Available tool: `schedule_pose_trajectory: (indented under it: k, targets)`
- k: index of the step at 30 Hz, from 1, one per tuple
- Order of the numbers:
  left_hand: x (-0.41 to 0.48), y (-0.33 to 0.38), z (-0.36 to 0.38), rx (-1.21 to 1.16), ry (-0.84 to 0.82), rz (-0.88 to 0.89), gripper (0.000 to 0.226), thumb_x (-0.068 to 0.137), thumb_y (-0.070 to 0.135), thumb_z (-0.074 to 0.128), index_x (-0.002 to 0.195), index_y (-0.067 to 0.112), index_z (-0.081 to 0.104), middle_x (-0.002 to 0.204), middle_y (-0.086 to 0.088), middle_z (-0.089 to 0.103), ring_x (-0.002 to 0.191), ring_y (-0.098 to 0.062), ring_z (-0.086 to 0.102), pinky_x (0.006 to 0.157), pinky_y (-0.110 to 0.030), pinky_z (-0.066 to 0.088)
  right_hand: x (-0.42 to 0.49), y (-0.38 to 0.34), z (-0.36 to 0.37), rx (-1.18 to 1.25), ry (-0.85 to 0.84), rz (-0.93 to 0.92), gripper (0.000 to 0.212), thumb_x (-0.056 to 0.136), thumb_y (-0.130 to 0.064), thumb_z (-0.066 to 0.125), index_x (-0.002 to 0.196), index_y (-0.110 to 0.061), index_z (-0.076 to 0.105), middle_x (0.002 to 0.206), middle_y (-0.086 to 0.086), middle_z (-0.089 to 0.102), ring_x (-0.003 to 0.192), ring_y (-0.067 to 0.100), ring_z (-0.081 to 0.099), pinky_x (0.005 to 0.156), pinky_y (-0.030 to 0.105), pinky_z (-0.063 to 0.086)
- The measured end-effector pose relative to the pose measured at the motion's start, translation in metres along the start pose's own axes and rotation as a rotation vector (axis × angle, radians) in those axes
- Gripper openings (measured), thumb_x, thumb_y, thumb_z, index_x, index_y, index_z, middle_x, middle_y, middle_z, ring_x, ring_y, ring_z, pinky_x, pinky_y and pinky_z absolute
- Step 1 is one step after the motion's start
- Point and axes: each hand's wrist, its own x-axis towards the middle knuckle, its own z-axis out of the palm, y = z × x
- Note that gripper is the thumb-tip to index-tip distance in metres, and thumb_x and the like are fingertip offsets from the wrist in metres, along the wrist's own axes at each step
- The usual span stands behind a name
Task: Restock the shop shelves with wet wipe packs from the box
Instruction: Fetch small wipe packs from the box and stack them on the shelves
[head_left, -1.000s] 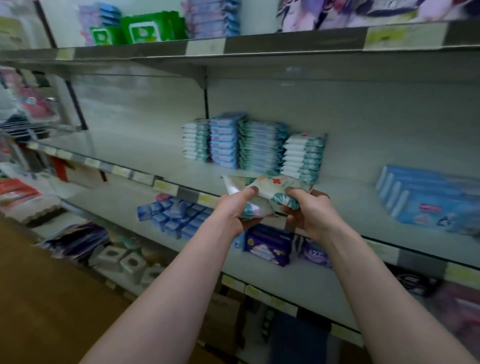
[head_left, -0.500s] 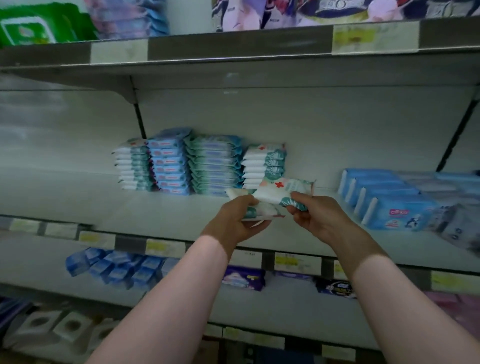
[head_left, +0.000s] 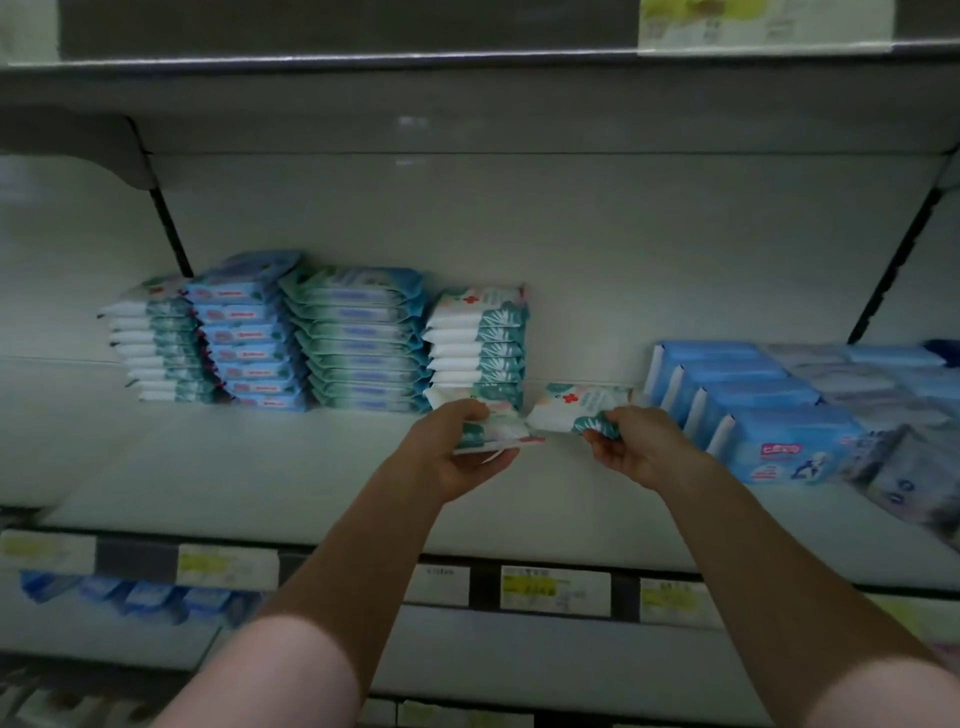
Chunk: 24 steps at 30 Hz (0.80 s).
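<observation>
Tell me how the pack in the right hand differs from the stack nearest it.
The pack is single; the stack holds several packs piled flat. The right hand has the pack in its grip by one end; the stack rests on the shelf. Both show white-and-teal wrap with a red cross.

Single head view, close in, facing straight at the middle shelf (head_left: 291, 467), angled slightly down along both forearms.
</observation>
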Motion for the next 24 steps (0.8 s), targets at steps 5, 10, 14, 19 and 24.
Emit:
schedule_pose_trajectory:
  k: [5, 10, 14, 19, 24]
  targets:
    - [0.015, 0.007, 0.003, -0.017, 0.029, 0.014, 0.007, 0.091, -0.002, 0.054, 0.095, 0.003, 0.056, 0.097, -0.020, 0.061, 0.079, -0.032, 0.062, 0.068, -0.042, 0.051, 0.031, -0.003, 0.004, -0.048, 0.012, 0.028, 0.020, 0.097, 0.004, 0.038, 0.111, -0.003, 0.052, 0.078, 0.014, 0.058, 0.061, 0.017, 0.053, 0.036, 0.018, 0.047]
    - [0.028, 0.008, 0.002, -0.033, 0.046, 0.002, 0.007, 0.090, -0.003, 0.055, 0.096, 0.001, 0.056, 0.097, -0.022, 0.063, 0.082, -0.033, 0.063, 0.081, -0.044, 0.052, 0.058, -0.005, 0.006, -0.098, 0.047, 0.016, 0.025, 0.095, 0.004, 0.047, 0.120, 0.006, 0.054, 0.082, 0.016, 0.058, 0.063, 0.020, 0.055, 0.034, 0.020, 0.047]
    - [0.033, 0.007, 0.001, -0.022, 0.050, -0.019, 0.008, 0.090, -0.002, 0.055, 0.097, 0.001, 0.056, 0.096, -0.022, 0.063, 0.080, -0.033, 0.063, 0.069, -0.044, 0.055, 0.072, -0.007, 0.009, -0.288, 0.093, -0.061, 0.020, 0.093, 0.000, 0.055, 0.110, 0.007, 0.060, 0.073, 0.015, 0.058, 0.049, 0.018, 0.059, 0.035, 0.020, 0.047]
    - [0.037, 0.009, -0.001, -0.040, 0.029, -0.026, 0.010, 0.091, -0.001, 0.052, 0.101, 0.000, 0.056, 0.096, -0.022, 0.063, 0.080, -0.033, 0.063, 0.065, -0.042, 0.053, 0.094, -0.004, 0.005, -0.814, 0.216, -0.219, 0.026, 0.092, -0.017, 0.058, 0.101, 0.007, 0.064, 0.075, 0.014, 0.064, 0.055, 0.022, 0.057, 0.046, 0.024, 0.043]
    - [0.040, 0.010, -0.007, -0.039, -0.012, -0.043, 0.016, 0.094, 0.005, 0.052, 0.108, 0.001, 0.056, 0.100, -0.022, 0.065, 0.085, -0.032, 0.065, 0.065, -0.043, 0.060, 0.092, -0.009, 0.003, -0.966, 0.192, -0.237, 0.038, 0.093, -0.029, 0.057, 0.111, 0.004, 0.058, 0.085, 0.012, 0.062, 0.058, 0.020, 0.056, 0.046, 0.026, 0.040]
